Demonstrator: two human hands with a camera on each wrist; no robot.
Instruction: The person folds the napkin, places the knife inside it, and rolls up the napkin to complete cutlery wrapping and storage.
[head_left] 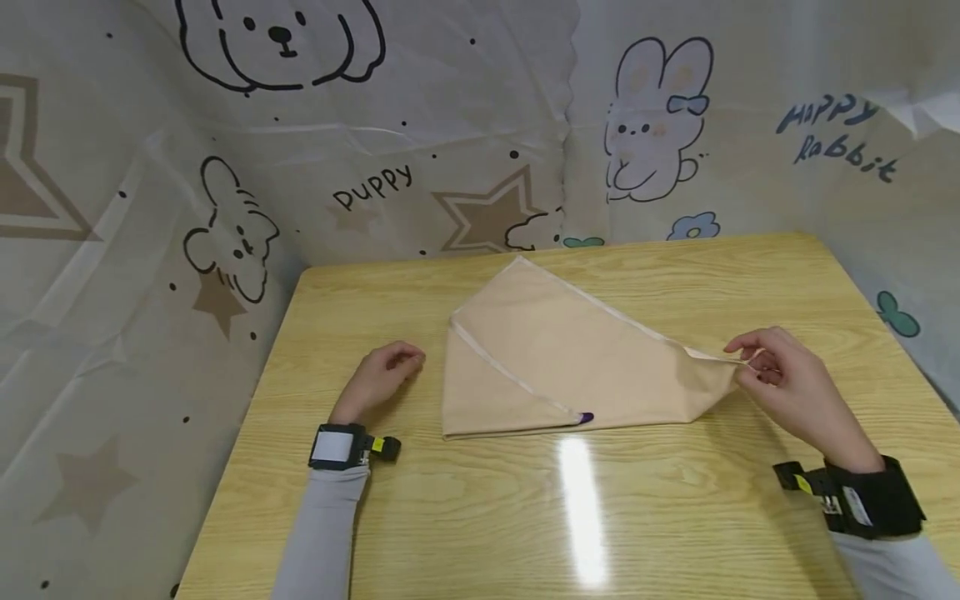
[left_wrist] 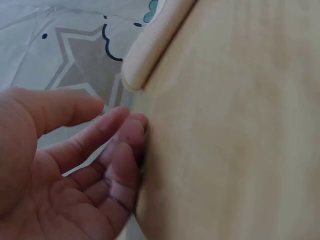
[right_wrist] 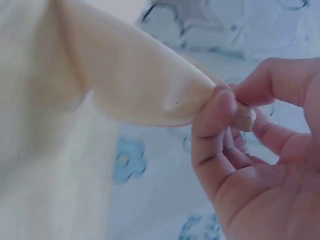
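Observation:
A peach-coloured cloth with pale edging lies folded on the table, and a small dark purple patch shows near its front edge. My right hand pinches its right-hand corner between thumb and forefinger. In the right wrist view that end of the cloth is lifted and bunched toward the fingertips, with a bit of it poking out past them. My left hand rests low over the table, left of the cloth, fingers loosely curled and holding nothing. In the left wrist view the cloth's rolled edge lies beyond the left fingertips.
The wood-grain table has its back edge against a pale printed sheet with cartoon animals and stars, which also hangs along the left and right sides. Each wrist wears a black strap with a small camera.

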